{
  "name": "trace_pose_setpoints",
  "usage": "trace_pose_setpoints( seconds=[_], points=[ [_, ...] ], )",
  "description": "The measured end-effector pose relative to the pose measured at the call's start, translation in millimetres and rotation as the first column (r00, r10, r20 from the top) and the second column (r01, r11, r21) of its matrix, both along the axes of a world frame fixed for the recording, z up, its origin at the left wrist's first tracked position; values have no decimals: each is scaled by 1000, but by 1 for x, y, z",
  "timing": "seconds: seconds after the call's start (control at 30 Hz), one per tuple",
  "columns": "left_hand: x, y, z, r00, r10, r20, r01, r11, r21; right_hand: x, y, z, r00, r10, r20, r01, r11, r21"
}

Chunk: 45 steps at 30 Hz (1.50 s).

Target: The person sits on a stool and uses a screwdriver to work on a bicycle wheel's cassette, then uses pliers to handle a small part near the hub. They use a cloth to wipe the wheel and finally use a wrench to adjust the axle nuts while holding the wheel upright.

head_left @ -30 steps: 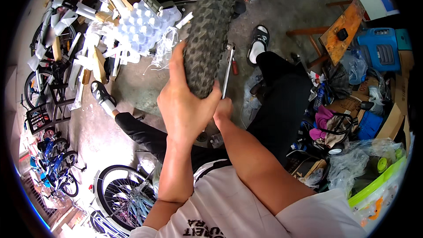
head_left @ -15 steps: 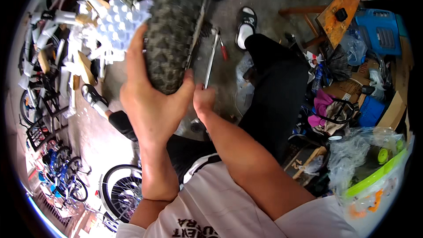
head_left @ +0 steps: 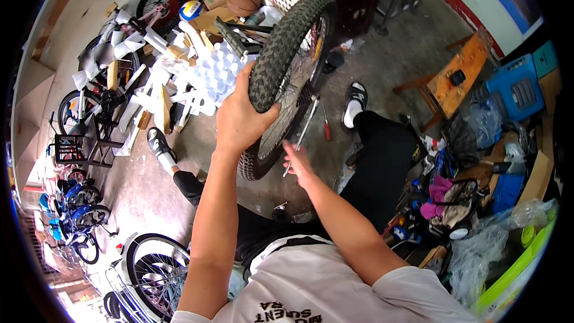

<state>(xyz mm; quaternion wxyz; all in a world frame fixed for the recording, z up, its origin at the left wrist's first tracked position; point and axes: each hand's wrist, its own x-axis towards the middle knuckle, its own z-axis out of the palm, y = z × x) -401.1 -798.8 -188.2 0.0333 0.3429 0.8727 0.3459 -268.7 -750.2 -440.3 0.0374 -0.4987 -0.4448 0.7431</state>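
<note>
Steadying the wheel point(head_left: 290, 91) is presumably why its tyre point(head_left: 282, 45) is clamped in the left hand point(head_left: 242, 122), while the wrench point(head_left: 307, 118) is touched by the right hand point(head_left: 301, 165), fingers parted.

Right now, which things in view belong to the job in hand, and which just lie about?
Job: knobby-tyred bicycle wheel, gripped by left hand; silver wrench, at right hand; perhaps red-handled screwdriver.

Lying about: basketball, volleyball, bubble packaging, wooden bench.
</note>
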Motion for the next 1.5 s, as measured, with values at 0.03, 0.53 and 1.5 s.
trace_pose_setpoints(
  seconds=[0.03,0.53,1.5],
  points=[
    [-4,-3,1,1000,-11,-21,11,1000,-10,4,12,7,999,-41,5,41,998,56],
    [92,9,-116,930,-236,-282,165,953,-253,-179,221,260,796,605,17,224,-320,921],
    [71,32,-200,825,351,443,-4,788,-616,-208,323,265,730,625,276,-315,-50,948]
  ],
)
